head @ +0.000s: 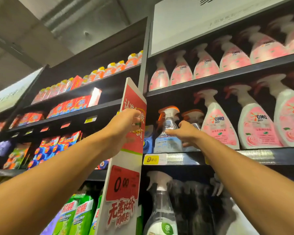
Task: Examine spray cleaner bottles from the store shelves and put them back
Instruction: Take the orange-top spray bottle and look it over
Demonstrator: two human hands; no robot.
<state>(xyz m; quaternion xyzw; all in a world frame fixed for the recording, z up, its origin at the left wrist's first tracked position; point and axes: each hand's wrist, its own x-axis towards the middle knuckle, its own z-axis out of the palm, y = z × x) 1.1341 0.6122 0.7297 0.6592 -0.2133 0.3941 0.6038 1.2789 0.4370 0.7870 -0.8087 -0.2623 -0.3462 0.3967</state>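
A clear spray bottle with an orange trigger and a pale blue label stands on the middle shelf. A second bottle of the same kind stands just right of it. My right hand grips the front bottle at its shoulder, fingers across the front and thumb lower on its right side. My left hand reaches up against the face of a red hanging sign; its fingers look bent, and I cannot make out whether they hold anything.
Pink-labelled OMO spray bottles fill the same shelf to the right and the shelf above. Clear spray bottles stand below, green bottles at lower left. A yellow price tag sits on the shelf edge. Red and orange packs fill the left shelves.
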